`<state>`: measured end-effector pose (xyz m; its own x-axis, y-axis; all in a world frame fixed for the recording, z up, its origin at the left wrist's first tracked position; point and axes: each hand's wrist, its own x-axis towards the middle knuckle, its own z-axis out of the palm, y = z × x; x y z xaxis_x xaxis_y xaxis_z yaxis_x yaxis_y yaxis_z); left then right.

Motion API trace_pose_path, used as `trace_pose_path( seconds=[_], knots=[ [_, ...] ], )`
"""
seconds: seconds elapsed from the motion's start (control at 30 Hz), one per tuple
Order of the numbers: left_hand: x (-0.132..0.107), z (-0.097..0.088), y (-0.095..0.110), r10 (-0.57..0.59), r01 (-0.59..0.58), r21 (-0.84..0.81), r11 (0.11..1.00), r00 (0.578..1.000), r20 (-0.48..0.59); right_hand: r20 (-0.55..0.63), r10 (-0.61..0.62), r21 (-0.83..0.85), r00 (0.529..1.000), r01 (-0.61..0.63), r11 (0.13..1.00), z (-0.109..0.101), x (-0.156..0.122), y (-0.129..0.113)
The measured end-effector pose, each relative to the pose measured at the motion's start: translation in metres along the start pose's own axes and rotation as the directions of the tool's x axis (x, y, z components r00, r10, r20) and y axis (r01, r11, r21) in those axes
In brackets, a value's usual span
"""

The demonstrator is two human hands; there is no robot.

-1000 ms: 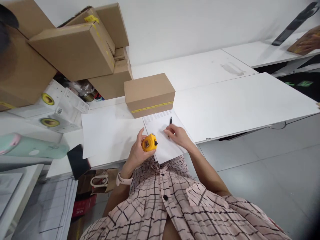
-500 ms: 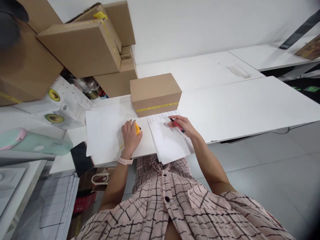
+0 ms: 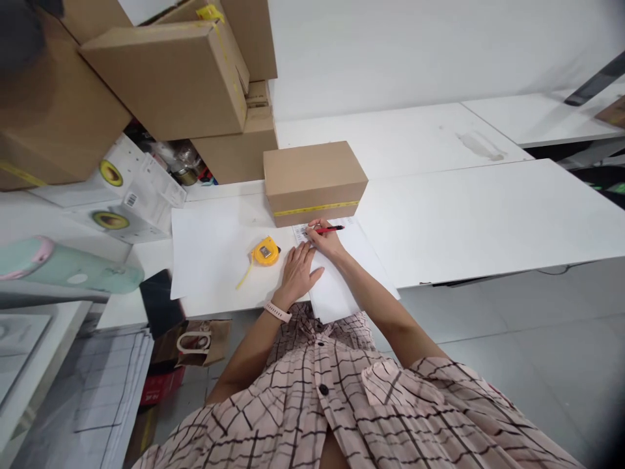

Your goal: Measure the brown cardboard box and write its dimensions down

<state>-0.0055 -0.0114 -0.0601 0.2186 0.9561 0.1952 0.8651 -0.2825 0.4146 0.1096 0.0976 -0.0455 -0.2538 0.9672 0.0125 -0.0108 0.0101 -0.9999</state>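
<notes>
**Red-and-black pen (image 3: pixel 333 228) at the printed rows, yellow tape measure (image 3: pixel 266 251) lying free**

My right hand (image 3: pixel 326 242) pinches the pen between thumb and fingers, at the far, printed part of the white paper sheets (image 3: pixel 334 293). Whether the tip touches the paper I cannot tell. My left hand (image 3: pixel 297 279) lies flat across the left side of these sheets, fingers extended and thumb stretched away, gripping nothing. The sheets rest on the white tabletop (image 3: pixel 463 228), jutting past its near edge, just in front of the brown cardboard box (image 3: pixel 316 170) with a yellow stripe. The tape measure sits left of my left hand, a short length of blade out.

I judge the tape measure to be done with for now and the pen work under way, not finished. The writing is too small to read, so how much is left I cannot say.
</notes>
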Motion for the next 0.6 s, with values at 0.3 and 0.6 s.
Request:
trace_pose_path(
  seconds=[0.3,0.6],
  knots=[
    [0.001,-0.002,0.003,-0.008,0.008,-0.019,1.0,1.0,-0.022,-0.093,-0.135,-0.202,0.986,0.114,0.973,-0.005,0.004,0.012],
    [0.0,-0.001,0.002,-0.007,0.007,-0.012,1.0,0.999,-0.037,-0.078,-0.136,-0.222,0.988,0.116,0.968,-0.003,0.004,0.018]
  ],
)
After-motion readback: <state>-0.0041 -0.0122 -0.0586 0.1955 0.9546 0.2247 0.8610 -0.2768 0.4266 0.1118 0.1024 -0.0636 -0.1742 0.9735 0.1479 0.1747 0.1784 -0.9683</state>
